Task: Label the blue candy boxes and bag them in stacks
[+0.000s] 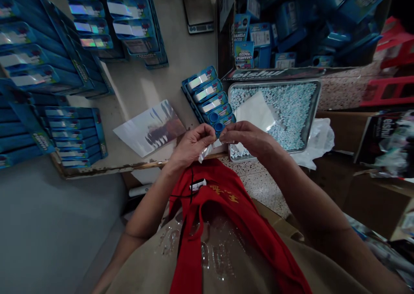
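My left hand and my right hand meet just above the table's front edge. Both pinch a small silvery strip that hangs between their fingertips. Right behind the fingers lies a row of blue packs with shiny labels. A metal tray full of small pale blue candies stands by my right hand, with a clear plastic bag lying on the candies. A red apron hangs down my front.
Stacks of blue display packs fill the table's left and far side. A sheet of holographic labels lies near the front edge. A digital scale sits at the back. Cardboard boxes with blue cartons stand to the right.
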`<state>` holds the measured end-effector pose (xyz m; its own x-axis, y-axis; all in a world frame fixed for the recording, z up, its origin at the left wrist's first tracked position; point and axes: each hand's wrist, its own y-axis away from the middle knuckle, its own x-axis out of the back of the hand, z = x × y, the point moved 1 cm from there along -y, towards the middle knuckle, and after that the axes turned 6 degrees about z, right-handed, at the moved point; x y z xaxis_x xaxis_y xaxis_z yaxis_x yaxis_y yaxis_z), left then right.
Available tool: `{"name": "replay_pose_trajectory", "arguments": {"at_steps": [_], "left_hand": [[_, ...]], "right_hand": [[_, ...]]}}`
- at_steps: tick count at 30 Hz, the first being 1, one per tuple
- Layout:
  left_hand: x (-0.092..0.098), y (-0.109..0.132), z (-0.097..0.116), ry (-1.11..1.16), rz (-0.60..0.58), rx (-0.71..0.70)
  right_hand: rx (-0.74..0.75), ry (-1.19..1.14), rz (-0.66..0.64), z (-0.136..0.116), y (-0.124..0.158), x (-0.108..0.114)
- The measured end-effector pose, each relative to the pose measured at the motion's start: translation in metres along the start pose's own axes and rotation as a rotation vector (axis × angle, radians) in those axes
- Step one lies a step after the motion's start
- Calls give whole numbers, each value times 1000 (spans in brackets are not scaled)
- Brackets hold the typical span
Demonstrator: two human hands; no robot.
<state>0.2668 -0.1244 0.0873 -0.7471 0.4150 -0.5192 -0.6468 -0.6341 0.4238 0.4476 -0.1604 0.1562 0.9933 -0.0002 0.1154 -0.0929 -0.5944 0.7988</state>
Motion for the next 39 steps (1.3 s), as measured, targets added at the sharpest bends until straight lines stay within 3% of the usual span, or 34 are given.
{"name": "replay_pose_trajectory", "arguments": {"at_steps": [5,12,16,21,24,28,31,34,39], "left_hand": [[1,-1,-6,-122,-22,-212],[0,7,-9,-31,13,-216],[2,9,-5,-2,109,-91],[18,2,-1,-89,195,132],[26,6,5,-93,246,154],[22,16,19,-44,286,62],[11,15,28,-17,234,19],[-1,8,29,16,165,49],[-7,-3,22,-94,38,100]], "right_hand": [[-25,-12,14,2,-1,-4],[-62,-119,-31,7,-3,-9],[-17,-106,60,7,-1,-5],[27,-53,114,0,5,-11],[151,60,268,-3,13,-15],[451,483,618,-8,31,-19],[641,778,766,-9,39,-21],[680,901,811,-7,40,-20],[554,666,684,-3,38,-15]]}}
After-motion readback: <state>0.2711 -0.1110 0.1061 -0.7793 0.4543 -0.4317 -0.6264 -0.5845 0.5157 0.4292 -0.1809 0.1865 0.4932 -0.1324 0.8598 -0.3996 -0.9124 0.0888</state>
